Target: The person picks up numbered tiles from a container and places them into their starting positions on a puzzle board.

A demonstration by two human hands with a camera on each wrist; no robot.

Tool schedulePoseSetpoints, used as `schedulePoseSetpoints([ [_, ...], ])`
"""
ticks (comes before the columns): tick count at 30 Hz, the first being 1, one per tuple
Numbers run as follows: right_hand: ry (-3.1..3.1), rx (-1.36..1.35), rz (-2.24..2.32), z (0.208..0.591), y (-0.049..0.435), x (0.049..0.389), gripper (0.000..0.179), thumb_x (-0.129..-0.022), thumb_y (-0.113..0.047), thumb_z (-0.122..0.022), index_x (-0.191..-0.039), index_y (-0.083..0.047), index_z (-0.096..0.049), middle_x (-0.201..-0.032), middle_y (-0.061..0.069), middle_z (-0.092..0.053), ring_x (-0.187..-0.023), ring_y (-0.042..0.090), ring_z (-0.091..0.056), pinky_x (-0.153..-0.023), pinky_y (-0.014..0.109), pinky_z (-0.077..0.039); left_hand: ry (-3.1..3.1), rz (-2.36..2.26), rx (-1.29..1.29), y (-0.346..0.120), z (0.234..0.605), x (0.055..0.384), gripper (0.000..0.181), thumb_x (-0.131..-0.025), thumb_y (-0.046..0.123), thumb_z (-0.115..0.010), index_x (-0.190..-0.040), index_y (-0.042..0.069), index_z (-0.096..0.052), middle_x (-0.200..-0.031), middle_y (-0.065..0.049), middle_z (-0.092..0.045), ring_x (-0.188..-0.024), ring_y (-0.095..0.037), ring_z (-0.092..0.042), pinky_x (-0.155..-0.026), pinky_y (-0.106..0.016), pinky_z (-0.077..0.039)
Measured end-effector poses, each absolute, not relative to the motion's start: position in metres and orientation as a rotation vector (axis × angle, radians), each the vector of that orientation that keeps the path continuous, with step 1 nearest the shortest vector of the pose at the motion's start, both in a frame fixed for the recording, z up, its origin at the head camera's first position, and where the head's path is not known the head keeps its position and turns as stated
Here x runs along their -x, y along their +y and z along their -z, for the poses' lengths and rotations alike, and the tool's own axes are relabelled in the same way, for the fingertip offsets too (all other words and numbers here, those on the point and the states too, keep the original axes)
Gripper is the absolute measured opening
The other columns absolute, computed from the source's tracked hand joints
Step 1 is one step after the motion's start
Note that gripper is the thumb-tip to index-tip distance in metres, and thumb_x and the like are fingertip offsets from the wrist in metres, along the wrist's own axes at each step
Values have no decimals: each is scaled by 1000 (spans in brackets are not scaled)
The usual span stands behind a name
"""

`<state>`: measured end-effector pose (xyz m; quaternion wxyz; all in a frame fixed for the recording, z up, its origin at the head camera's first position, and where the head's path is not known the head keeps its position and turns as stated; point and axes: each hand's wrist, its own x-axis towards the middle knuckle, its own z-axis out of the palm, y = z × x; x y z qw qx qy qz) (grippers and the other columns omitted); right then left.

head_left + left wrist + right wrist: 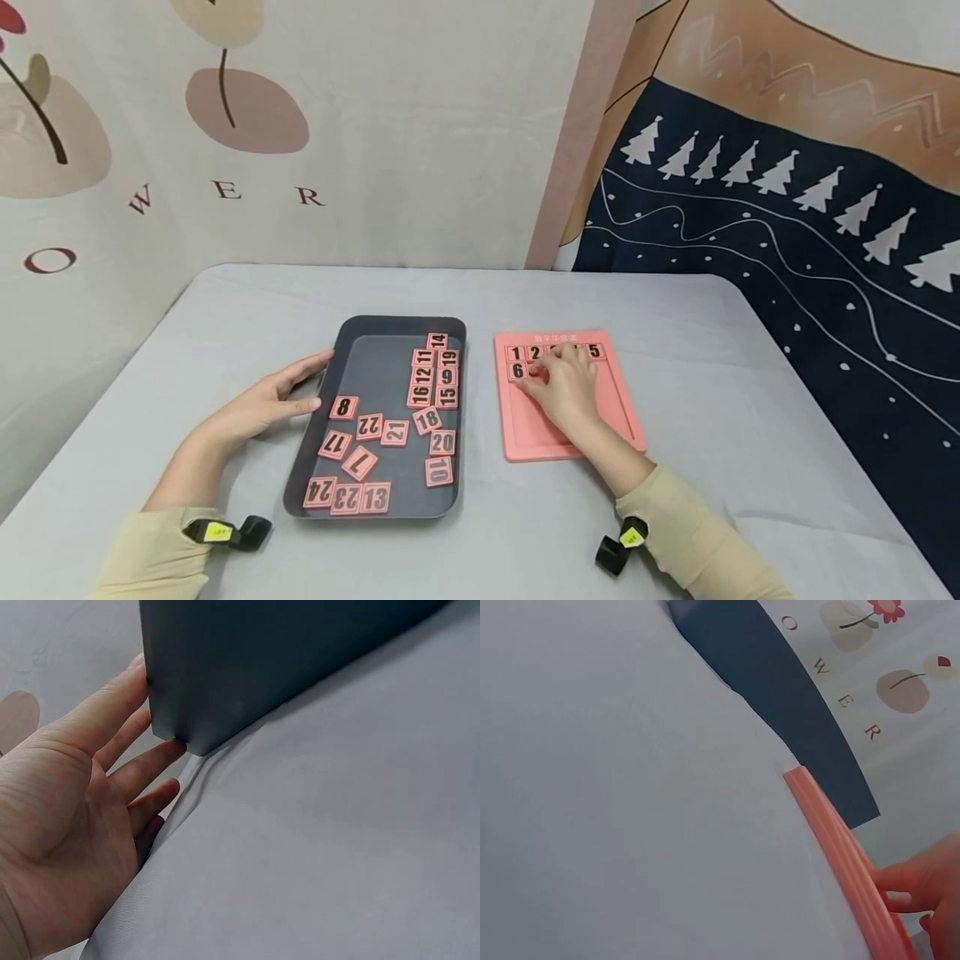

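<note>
My left hand [258, 404] lies alongside a dark grey tray [378, 327], its extended fingertips at the tray's left wall. Seen in the left wrist view, the fingers reach the tray's outer side [240, 660]. My right hand [566, 387] bends over a pink number board [540, 429], thumb and index finger pinching the tile marked 6 [517, 371] at its lower right edges. Above it a row of tiles starts with 1 [515, 353] and ends with 5 [595, 351]; the hand partly covers the middle ones. The right wrist view catches only the fingers [900, 889] over the board's edge [832, 847].
Inside the tray lie many pink number tiles, some grouped at the right, such as tile 12 [423, 376], others scattered, such as tile 8 [344, 407]. A white cloth covers the table [247, 321]. Patterned hangings [420, 150] stand behind it.
</note>
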<state>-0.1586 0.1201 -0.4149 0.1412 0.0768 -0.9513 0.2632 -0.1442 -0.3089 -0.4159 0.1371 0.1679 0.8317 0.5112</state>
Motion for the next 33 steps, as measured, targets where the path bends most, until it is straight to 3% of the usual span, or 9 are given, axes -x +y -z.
schedulePoseSetpoints([
  [6, -2681, -312, -825, 399, 120, 156, 22, -72, -24, -85, -87, -13, -74, -98, 4, -53, -94, 27, -41, -87, 47, -29, 2399, -1485, -488, -308, 416, 144, 70, -93, 14, -64, -151, 5, -26, -154, -18, -22, -140, -41, -11, -105, -63, -9],
  [11, -2618, -551, -901, 381, 109, 154, 26, -74, -23, -85, -96, -15, -75, -98, 2, -51, -93, 23, -40, -85, 45, -29, 2402, -1487, -484, -309, 417, 144, 70, -93, 13, -64, -151, 4, -26, -154, -20, -22, -140, -42, -10, -105, -64, -9],
  [23, -2583, -1207, -742, 355, 61, 155, 31, -77, -32, -80, -106, -23, -74, -101, -4, -47, -94, 16, -38, -84, 36, -31, 2399, -1494, -483, -309, 417, 145, 69, -93, 13, -64, -151, 4, -26, -154, -19, -23, -140, -42, -11, -105, -63, -10],
  [33, -2586, -1563, -609, 361, 18, 148, 37, -77, -43, -77, -111, -31, -72, -97, -10, -42, -95, 12, -34, -84, 31, -27, 2393, -1499, -490, -310, 418, 146, 69, -93, 12, -63, -150, 3, -26, -154, -20, -22, -140, -43, -11, -105, -64, -10],
])
